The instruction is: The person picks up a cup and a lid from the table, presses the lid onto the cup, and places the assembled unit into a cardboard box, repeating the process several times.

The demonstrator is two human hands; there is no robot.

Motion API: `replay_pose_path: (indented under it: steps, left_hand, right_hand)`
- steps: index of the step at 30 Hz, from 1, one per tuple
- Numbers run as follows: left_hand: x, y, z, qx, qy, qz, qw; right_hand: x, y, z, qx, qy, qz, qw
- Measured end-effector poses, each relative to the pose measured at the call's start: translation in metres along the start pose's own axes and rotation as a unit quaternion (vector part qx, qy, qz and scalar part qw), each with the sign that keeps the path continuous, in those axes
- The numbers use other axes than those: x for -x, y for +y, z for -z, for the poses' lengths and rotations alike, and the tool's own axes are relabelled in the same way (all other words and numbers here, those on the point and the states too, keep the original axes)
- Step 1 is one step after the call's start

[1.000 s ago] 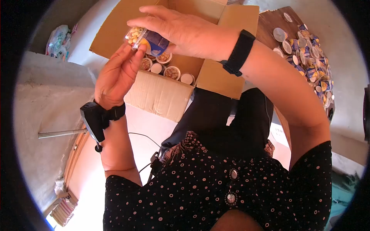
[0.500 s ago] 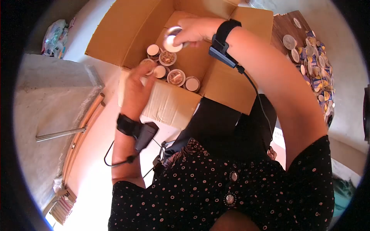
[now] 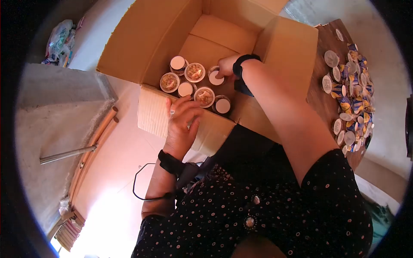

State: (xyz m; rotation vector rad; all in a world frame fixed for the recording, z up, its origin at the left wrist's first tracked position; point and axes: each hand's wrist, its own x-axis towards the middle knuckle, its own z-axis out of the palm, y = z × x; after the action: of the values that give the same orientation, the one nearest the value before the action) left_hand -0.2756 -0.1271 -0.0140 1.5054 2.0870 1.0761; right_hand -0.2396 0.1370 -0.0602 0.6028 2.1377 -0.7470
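Inside the cardboard box (image 3: 195,47), my right hand (image 3: 229,68) has its fingers closed round a small cup (image 3: 216,78) whose white round end faces up. The cup is low in the box, beside the other cups. My left hand (image 3: 184,121) hangs over the near edge of the box, fingers apart and holding nothing. Just beyond its fingertips are a cup with a clear top and light brown pieces inside (image 3: 204,97) and a white-topped cup (image 3: 185,89). Several more cups, clear-topped and white-topped, stand in the box's near left corner.
The box's flaps are folded outward, one near flap (image 3: 151,112) below my left hand. On the right, a brown wooden table (image 3: 320,86) bears a heap of small cups with blue and yellow labels (image 3: 355,92). A plastic bag (image 3: 61,39) lies at upper left.
My right hand has lowered the cup into the box, rightward of the others. My left hand has drawn back from the cups to the near edge. The view has shifted slightly.
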Motion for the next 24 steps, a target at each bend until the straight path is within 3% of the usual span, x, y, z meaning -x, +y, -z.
replay_pose_path:
  steps: [2,5,10,11,15,20,21,24]
  left_hand:
    - [-0.001,-0.001,0.001,0.002,-0.002,-0.003,1.000]
    - [-0.001,0.001,-0.001,0.003,-0.011,0.000,1.000]
    - [-0.001,0.000,-0.001,-0.009,-0.011,0.002,1.000]
    - [-0.001,0.000,-0.001,-0.009,-0.012,0.002,1.000]
    - [-0.001,-0.001,-0.003,-0.001,-0.008,0.003,1.000]
    - [-0.002,-0.001,-0.001,-0.007,-0.006,-0.004,1.000]
    - [-0.002,-0.001,-0.001,-0.013,-0.010,-0.001,1.000]
    - [-0.001,-0.001,0.002,-0.018,-0.009,-0.011,1.000]
  right_hand:
    - [0.009,-0.008,0.001,0.038,0.022,-0.009,0.999]
    - [0.009,-0.007,0.000,-0.044,0.014,-0.050,0.998]
    - [0.002,-0.012,-0.005,0.042,0.005,-0.016,0.999]
    - [0.004,-0.013,-0.008,-0.017,0.015,-0.016,1.000]
    - [-0.001,-0.014,-0.008,-0.017,-0.035,-0.016,0.999]
    - [0.004,-0.007,-0.008,-0.050,-0.008,0.021,0.999]
    - [0.005,-0.013,-0.008,0.081,0.082,0.054,0.992]
    - [0.022,-0.012,0.001,0.070,0.120,0.065,0.988]
